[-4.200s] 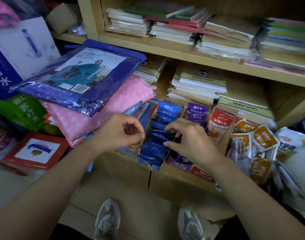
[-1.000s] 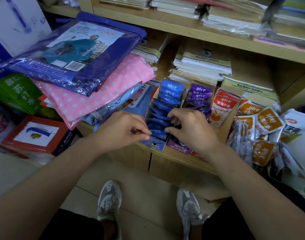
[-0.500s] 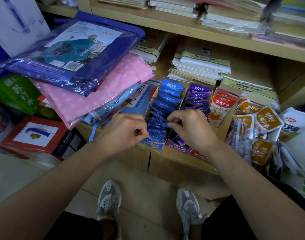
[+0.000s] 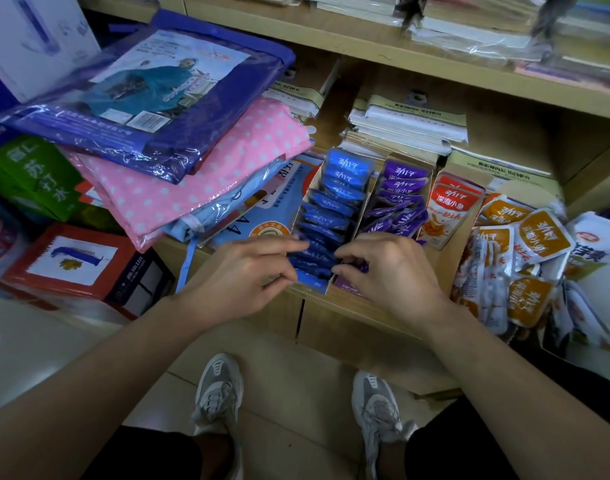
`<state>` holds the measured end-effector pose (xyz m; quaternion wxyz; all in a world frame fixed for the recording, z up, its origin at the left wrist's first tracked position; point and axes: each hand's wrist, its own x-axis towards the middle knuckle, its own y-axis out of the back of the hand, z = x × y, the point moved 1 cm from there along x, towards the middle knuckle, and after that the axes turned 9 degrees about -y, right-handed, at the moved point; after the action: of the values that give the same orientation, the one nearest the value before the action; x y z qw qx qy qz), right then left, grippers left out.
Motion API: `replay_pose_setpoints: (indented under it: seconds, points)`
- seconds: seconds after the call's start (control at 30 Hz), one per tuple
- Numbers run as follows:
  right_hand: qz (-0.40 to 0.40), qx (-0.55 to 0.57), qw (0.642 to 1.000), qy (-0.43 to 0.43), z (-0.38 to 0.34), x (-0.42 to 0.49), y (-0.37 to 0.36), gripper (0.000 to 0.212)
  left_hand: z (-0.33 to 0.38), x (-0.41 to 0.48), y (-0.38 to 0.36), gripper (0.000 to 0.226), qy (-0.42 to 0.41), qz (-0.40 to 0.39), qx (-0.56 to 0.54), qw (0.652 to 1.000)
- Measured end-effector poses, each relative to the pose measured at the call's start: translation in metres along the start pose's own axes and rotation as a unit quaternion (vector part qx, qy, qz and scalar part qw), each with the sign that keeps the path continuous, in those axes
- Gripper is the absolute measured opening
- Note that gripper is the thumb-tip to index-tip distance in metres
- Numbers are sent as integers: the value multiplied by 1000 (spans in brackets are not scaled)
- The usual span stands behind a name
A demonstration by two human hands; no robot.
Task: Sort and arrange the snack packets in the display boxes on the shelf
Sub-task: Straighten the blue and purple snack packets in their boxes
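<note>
Faced a wooden shelf (image 4: 348,317) carrying narrow display boxes side by side. Closed the left grip (image 4: 241,271) and the right grip (image 4: 390,268) on the near end of the blue packets (image 4: 334,202), one from each side, with thumb and curled fingers pinching packet edges. Could not count those pinched, for blur. Found that row upright and orderly at the far end of the blue box (image 4: 304,206), leaning and bunched toward the near end. Judged this the likely reason for a two-sided pinch: to square the row and stop it from spilling forward. Noted purple packets (image 4: 404,188) just right in their own box, slumped crooked toward the near end, then red packets (image 4: 448,206) standing upright. Saw orange packets (image 4: 535,237) heaped loose farther right, probably awaiting sorting. Judged the task mid-way: blue row in hand, purple and orange untidy. Noted a pink dotted pack (image 4: 210,174) overhanging on the left, leaving little room beside the blue box.
</note>
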<state>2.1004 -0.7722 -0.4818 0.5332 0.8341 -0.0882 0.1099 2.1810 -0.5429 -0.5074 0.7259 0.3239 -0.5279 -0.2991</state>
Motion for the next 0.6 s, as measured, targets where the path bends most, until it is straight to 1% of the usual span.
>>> replay_pose_setpoints:
  seconds: [0.1,0.13,0.2,0.27,0.33,0.43,0.57,0.6]
  points:
    - [8,34,999,-27,0,-1,2,12,-2,1,-1,9,10,-23,-32,999]
    - [-2,38,999,-33,0,-2,2,15,-3,1,-2,10,12,-31,-31,999]
    - [-17,14,999,-29,-1,-5,0,27,-3,2,-2,12,19,-45,-29,998]
    - [-6,-31,999,-9,-4,-7,-5,32,-3,2,-3,14,31,-52,-40,997]
    - [-1,-46,999,8,-9,-9,-10,28,-5,3,-2,17,52,-48,-55,996]
    - [-2,-37,999,10,-11,-10,-12,28,-6,3,0,19,75,-45,-72,994]
    - [11,-56,998,14,-8,-7,-18,11,-6,5,1,19,67,-59,-74,993]
    - [15,-63,998,11,-9,-6,-21,11,-6,5,2,18,64,-61,-73,993]
